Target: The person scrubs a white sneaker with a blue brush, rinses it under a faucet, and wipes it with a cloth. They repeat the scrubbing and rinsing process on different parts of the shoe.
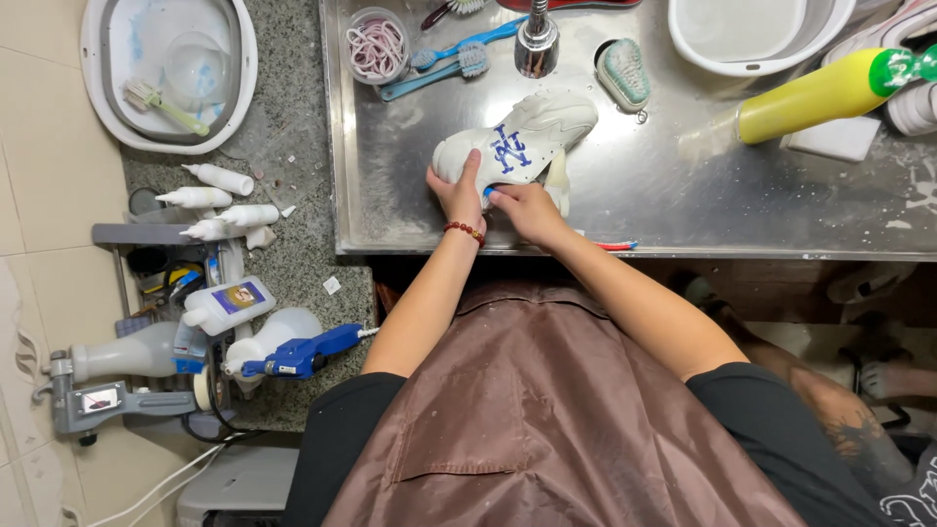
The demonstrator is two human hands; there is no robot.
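Fingers (471,166) of the left hand (459,195) are wrapped over the heel end of a white sneaker (517,137), gripping it. Right hand (522,210) sits just beside, at the shoe's lower edge; its fingers curl under and are partly hidden, so can't tell if they pinch anything, tho a bit of blue shows betw. the two hands. Sneaker lies on its side near frame center, on the wet steel surface (644,195), w/ a blue emblem facing up. Red bead bracelet (467,230) on the left wrist. Brown apron (547,420) fills the bottom center.

Above the shoe: chrome faucet base (536,44), two blue toothbrushes (449,59), a cup of pinkish laces (376,47), a scrub brush (625,73). Upper right: white basin (752,34) and a yellow squeeze bottle (820,93) w/ green cap, tilted. Upper left, on the granite: white tub (98,88) holding a brush. Left edge: small white bottles (220,200) lying down, plus a blue-handled tool (303,353) lower left.
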